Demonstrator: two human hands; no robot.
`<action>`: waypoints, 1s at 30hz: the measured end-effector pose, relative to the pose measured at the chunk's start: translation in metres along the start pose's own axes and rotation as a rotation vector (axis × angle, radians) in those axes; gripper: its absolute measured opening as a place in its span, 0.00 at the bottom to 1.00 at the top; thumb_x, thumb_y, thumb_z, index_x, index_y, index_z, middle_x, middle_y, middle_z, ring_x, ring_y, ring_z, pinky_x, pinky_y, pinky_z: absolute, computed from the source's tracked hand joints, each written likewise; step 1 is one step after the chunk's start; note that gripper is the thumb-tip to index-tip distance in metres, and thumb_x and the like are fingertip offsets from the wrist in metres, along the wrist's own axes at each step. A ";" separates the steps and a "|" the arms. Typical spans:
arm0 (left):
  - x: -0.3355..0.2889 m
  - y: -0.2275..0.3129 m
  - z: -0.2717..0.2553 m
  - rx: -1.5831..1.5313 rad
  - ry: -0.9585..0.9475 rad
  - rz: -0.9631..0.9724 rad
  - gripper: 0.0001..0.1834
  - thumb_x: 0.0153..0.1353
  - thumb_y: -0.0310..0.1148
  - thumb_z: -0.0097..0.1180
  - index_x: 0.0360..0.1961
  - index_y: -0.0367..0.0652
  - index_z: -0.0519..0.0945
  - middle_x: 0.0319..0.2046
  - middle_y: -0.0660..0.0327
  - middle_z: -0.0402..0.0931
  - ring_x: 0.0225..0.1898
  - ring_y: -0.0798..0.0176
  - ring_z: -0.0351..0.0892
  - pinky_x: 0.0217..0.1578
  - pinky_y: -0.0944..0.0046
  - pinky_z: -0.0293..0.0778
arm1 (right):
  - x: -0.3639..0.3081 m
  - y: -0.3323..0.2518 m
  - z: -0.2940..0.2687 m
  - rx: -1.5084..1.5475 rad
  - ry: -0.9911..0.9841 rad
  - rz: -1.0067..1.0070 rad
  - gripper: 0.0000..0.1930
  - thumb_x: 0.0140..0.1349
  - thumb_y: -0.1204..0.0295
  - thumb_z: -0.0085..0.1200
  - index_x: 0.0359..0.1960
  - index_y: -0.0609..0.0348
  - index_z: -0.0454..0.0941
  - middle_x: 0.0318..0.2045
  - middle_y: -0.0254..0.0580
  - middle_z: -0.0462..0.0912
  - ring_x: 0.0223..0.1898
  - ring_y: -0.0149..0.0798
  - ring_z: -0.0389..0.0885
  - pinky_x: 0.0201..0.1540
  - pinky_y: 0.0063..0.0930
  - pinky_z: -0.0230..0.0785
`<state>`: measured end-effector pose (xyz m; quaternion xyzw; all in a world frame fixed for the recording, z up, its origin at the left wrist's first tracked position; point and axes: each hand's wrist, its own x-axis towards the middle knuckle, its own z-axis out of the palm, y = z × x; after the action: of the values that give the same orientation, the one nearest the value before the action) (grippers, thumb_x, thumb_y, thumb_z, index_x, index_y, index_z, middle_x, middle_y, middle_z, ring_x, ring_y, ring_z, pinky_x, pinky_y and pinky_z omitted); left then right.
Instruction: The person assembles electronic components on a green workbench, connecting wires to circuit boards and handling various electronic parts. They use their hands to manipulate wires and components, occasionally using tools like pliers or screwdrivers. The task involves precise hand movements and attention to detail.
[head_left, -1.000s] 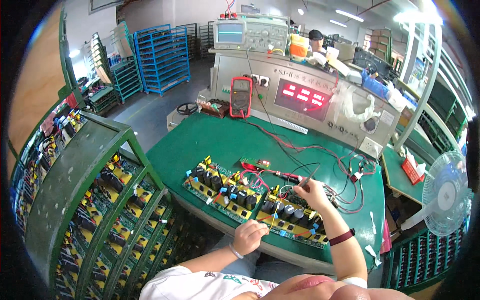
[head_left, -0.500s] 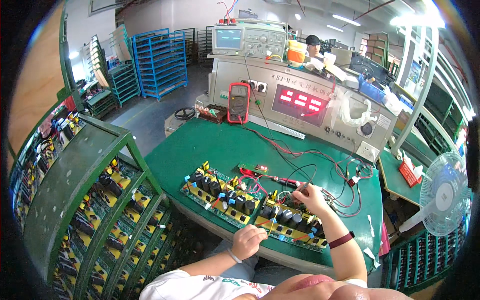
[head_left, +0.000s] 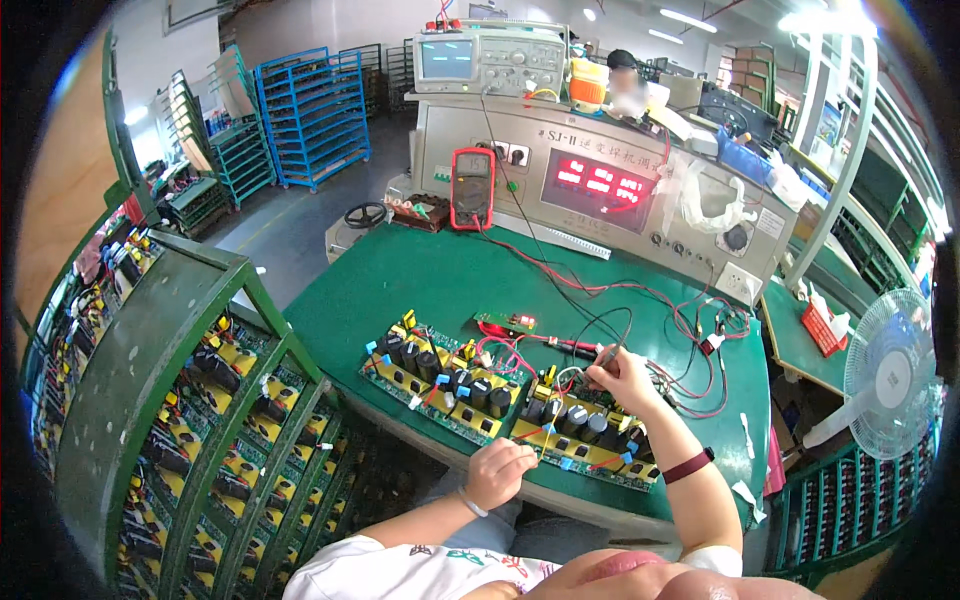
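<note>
Two green-and-yellow circuit boards lie side by side near the bench's front edge, crowded with black capacitors. At the right board's [head_left: 600,462] front left corner my left hand [head_left: 500,472] is pinched shut, apparently on a thin yellow wire [head_left: 545,446]; the fingers partly hide its end. Over that board's back edge my right hand [head_left: 622,382] closes around a dark, pen-like test probe [head_left: 610,358], its tip down among the parts and hidden. The left board [head_left: 440,385] is untouched. Behind them a small board with a lit red display [head_left: 524,321] connects through pink wires.
On the green bench [head_left: 400,280], red and black leads [head_left: 640,288] tangle at the right. A red multimeter [head_left: 472,190] leans on the test console [head_left: 590,130], with an oscilloscope [head_left: 490,62] above. Racks of boards [head_left: 210,400] stand left; a fan [head_left: 890,375] stands right. Someone sits behind the console.
My view has shifted slightly. Both hands stay almost in place at the right board, the left still pinching by its corner and the right still holding the probe.
</note>
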<state>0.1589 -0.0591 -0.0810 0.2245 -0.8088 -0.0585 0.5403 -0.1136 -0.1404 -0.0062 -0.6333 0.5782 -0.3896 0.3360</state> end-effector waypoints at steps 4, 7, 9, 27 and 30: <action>-0.001 -0.001 -0.001 0.011 0.004 -0.005 0.15 0.45 0.19 0.59 0.35 0.45 0.81 0.36 0.62 0.81 0.34 0.56 0.80 0.36 0.59 0.78 | -0.005 -0.019 0.002 -0.062 0.005 -0.034 0.09 0.62 0.72 0.62 0.36 0.62 0.75 0.25 0.34 0.81 0.27 0.26 0.79 0.32 0.24 0.71; 0.004 -0.001 -0.004 -0.012 -0.007 -0.036 0.15 0.46 0.18 0.61 0.35 0.46 0.79 0.35 0.62 0.81 0.35 0.55 0.80 0.36 0.58 0.78 | -0.006 -0.025 -0.002 -0.156 0.011 -0.035 0.10 0.61 0.71 0.64 0.39 0.61 0.76 0.30 0.36 0.82 0.33 0.27 0.78 0.37 0.27 0.72; 0.010 0.003 -0.002 -0.049 -0.022 -0.069 0.14 0.47 0.18 0.62 0.35 0.45 0.79 0.35 0.61 0.81 0.36 0.54 0.80 0.38 0.57 0.77 | -0.005 -0.003 -0.010 -0.007 0.070 -0.086 0.08 0.67 0.72 0.59 0.43 0.61 0.74 0.33 0.38 0.85 0.34 0.27 0.80 0.38 0.25 0.74; 0.074 0.156 0.126 -0.606 -0.646 -0.131 0.24 0.59 0.24 0.58 0.58 0.36 0.71 0.44 0.50 0.76 0.44 0.48 0.80 0.45 0.58 0.78 | -0.053 0.055 -0.194 -0.861 0.274 0.146 0.11 0.64 0.68 0.54 0.40 0.64 0.78 0.34 0.57 0.84 0.40 0.60 0.83 0.43 0.47 0.73; 0.075 0.164 0.145 -0.542 -0.597 -0.131 0.26 0.58 0.23 0.58 0.60 0.35 0.70 0.50 0.49 0.73 0.50 0.45 0.77 0.51 0.55 0.76 | -0.040 0.083 -0.201 -0.849 0.442 0.098 0.13 0.61 0.66 0.58 0.40 0.64 0.79 0.36 0.58 0.84 0.42 0.61 0.82 0.46 0.48 0.74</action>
<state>-0.0446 0.0341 -0.0218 0.0983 -0.8695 -0.3662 0.3167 -0.3311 -0.1041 0.0117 -0.5883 0.7731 -0.2279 -0.0654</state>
